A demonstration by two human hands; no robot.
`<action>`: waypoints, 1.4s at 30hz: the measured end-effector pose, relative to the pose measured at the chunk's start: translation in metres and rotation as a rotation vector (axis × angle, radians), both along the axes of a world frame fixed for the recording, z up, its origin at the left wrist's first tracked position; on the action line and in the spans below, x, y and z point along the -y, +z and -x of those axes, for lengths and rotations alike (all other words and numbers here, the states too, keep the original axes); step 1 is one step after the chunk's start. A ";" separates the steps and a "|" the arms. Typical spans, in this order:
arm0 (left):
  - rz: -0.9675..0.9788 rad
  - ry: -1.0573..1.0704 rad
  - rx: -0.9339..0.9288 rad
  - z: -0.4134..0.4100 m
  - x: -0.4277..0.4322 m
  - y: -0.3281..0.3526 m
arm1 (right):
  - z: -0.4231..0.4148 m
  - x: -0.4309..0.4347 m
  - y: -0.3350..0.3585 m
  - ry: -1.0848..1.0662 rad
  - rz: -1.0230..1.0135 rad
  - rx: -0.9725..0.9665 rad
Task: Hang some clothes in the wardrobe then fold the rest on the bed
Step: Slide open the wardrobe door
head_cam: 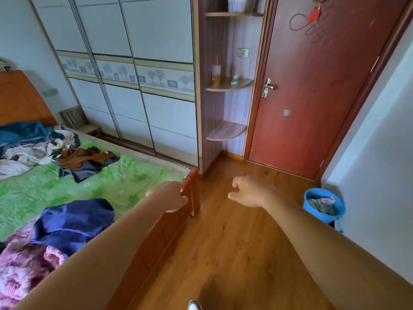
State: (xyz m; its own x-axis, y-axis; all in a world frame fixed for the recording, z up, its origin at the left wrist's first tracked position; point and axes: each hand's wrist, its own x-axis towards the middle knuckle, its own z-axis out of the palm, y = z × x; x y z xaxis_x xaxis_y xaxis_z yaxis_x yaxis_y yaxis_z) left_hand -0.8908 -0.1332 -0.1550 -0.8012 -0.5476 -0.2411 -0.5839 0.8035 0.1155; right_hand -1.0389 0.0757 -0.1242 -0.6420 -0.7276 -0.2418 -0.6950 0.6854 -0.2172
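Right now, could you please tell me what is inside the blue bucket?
The blue bucket holds crumpled cloth, greyish with pink; anything beneath it is hidden.

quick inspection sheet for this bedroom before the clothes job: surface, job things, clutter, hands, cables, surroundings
surface: bed, green cover, wooden footboard
job's things: brown and grey clothes and a blue and white heap lie unfolded on the bed; dark blue garment nearer the foot; wardrobe doors closed
clutter: pink floral blanket on the bed's near end
grippers: left hand at the footboard's corner, grip unclear; right hand loosely curled over the floor, holding nothing
cables: dark cord looped on the door
surroundings: door shut; cup on a corner shelf; blue bucket with cloth by the wall
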 end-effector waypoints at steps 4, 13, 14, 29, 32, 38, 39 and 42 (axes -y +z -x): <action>0.025 -0.031 -0.044 0.081 0.055 -0.006 | 0.078 0.049 -0.004 -0.031 -0.014 -0.012; 0.025 -0.108 -0.044 0.259 0.149 -0.004 | 0.247 0.133 -0.007 -0.061 -0.053 -0.034; 0.019 -0.116 -0.044 0.278 0.157 -0.008 | 0.266 0.141 -0.010 -0.063 -0.054 -0.030; -0.012 0.193 -0.010 0.516 0.266 -0.037 | 0.570 0.301 -0.027 0.217 -0.030 0.059; -0.042 0.278 0.001 0.536 0.291 -0.038 | 0.603 0.347 -0.025 0.291 -0.038 0.066; -0.109 0.447 0.022 0.559 0.366 -0.047 | 0.642 0.458 -0.037 0.443 -0.061 0.069; -0.122 0.457 0.037 0.562 0.380 -0.050 | 0.648 0.478 -0.039 0.467 -0.070 0.068; -0.122 0.537 0.019 0.571 0.429 -0.056 | 0.661 0.541 -0.049 0.527 -0.081 0.077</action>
